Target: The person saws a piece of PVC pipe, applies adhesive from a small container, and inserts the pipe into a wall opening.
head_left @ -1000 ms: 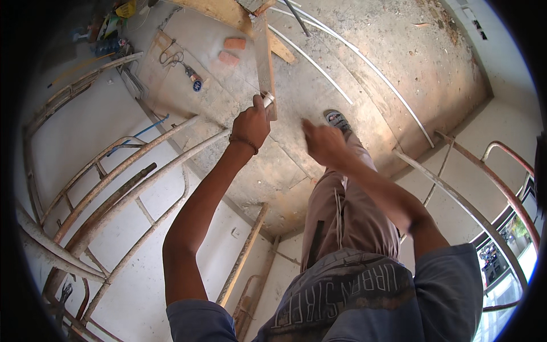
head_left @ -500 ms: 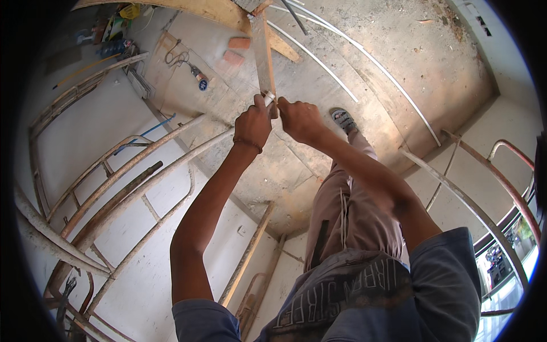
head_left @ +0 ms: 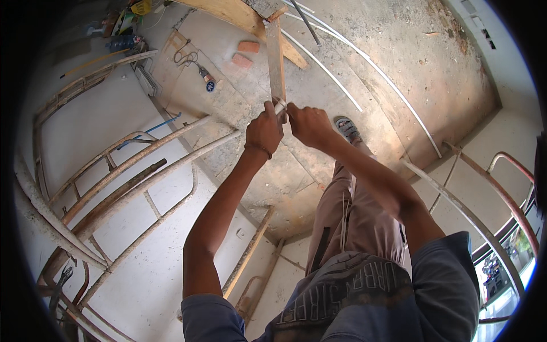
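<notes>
At the near end of a narrow wooden board (head_left: 276,62), both my hands work close together. My left hand (head_left: 264,132) is closed around a short white tube-like piece (head_left: 280,106), whose pale end shows above the thumb. Just right of it, my right hand (head_left: 310,127) is closed, with thumb and fingertips pinched at the end of the white piece. What lies between those fingertips is hidden. At its far end the board meets a wider plank (head_left: 242,20).
Long white pipes (head_left: 393,82) lie on the concrete floor ahead, near two red bricks (head_left: 241,61). A corded power tool (head_left: 206,78) lies to the left. Metal scaffold frames (head_left: 188,151) stand at left and a scaffold tube (head_left: 464,196) at right. My sandalled foot (head_left: 347,128) is on the floor.
In the picture, my hands, the board and the surroundings have shifted slightly right and down. My right fingertips are now against the white piece, and less of it shows.
</notes>
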`<state>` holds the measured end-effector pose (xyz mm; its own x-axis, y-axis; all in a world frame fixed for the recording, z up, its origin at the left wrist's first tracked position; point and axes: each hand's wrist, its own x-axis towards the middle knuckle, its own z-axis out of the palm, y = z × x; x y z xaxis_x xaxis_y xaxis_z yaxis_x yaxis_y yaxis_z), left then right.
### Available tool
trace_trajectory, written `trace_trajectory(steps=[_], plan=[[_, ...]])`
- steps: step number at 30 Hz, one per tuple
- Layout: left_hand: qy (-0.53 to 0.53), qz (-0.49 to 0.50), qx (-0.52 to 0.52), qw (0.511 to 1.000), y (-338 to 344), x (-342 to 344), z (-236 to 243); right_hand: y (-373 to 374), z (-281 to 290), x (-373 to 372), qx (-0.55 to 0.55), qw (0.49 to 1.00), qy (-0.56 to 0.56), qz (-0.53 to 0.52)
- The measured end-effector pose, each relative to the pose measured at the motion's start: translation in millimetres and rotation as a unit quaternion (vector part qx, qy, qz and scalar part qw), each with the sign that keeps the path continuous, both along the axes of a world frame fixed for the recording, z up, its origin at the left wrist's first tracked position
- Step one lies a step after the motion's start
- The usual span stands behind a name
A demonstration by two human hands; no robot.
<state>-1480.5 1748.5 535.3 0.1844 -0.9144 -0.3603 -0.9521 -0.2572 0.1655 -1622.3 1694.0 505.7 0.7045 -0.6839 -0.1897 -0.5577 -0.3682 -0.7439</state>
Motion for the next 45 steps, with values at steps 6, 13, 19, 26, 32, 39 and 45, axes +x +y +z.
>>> trace_trajectory(steps=[6, 13, 19, 26, 32, 39, 45], plan=[[0.049, 0.073, -0.018, 0.996, 40, -12, -1, 25, 4, -6, 0.031, 0.999, -0.018, 0.003], [0.111, 0.057, -0.043, 0.991, 31, -10, -5, 34, -15, -33, 0.023, 1.000, 0.010, 0.006], [0.243, 0.038, -0.009, 0.969, 34, 20, -9, 64, -11, -95, 0.050, 0.998, -0.019, -0.024], [0.419, 0.115, 0.113, 0.894, 25, 44, -10, 45, -11, -46, 0.057, 0.998, 0.004, 0.005], [0.529, 0.203, 0.231, 0.791, 12, 46, 1, 48, -4, -55, 0.066, 0.998, 0.016, -0.006], [0.529, 0.228, 0.214, 0.789, 20, 53, -4, 69, -9, -90, 0.115, 0.993, -0.003, -0.035], [0.535, 0.204, 0.217, 0.790, 11, 44, -2, 40, -7, -59, 0.104, 0.994, -0.015, -0.038]])
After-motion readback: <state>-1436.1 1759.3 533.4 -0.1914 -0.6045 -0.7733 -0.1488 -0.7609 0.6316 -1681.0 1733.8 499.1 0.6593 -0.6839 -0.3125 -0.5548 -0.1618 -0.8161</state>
